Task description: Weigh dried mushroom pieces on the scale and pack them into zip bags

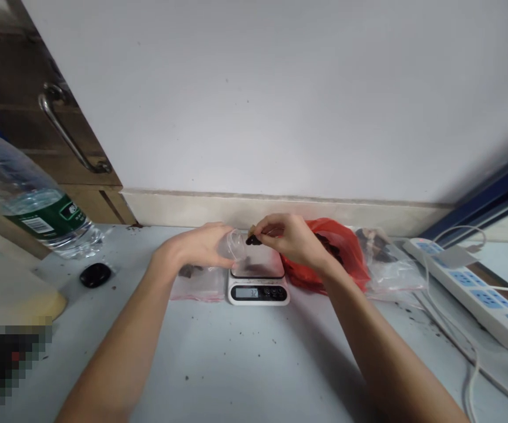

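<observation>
A small white digital scale (259, 296) with a lit display stands on the table. Over the left part of its pan, my left hand (203, 244) is closed round a clear plastic cup (236, 244), which looks tilted. Just right of the cup's mouth, my right hand (284, 235) pinches a dark brown, dried-looking piece (252, 239). Behind my right wrist lies an open red plastic bag (355, 252) with more dark pieces inside. A clear zip bag (201, 288) with some dark bits lies under my left hand.
Another clear bag (381, 258) with dark pieces lies at the right, near a white power strip (469, 288) and loose cables (451, 332). On the left are a large water bottle (37, 205) and a black oval object (95, 275). A wall (254, 117) rises behind the table.
</observation>
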